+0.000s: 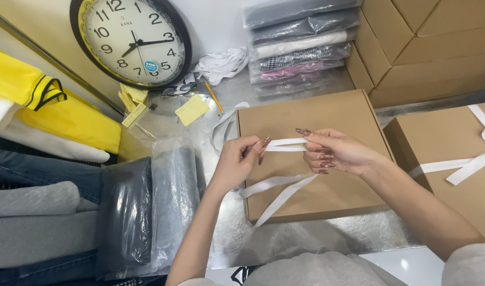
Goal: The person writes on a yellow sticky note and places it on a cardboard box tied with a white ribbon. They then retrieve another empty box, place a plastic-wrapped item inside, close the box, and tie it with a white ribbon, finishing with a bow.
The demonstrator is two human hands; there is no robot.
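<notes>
Partway thru tying: white ribbon (285,144) pinched taut btwn left hand (241,161) & right hand (335,152) over brown box (327,114), 2 tails loose, no bow yet.

head view, looking down, close over worktable (306,233)

Work surface (306,238) covered in shiny silver sheeting, reflecting overhead light. Round wall clock (131,39) leans against a white wall (216,21). Plain cardboard cartons (428,47) stacked at rear right.
</notes>
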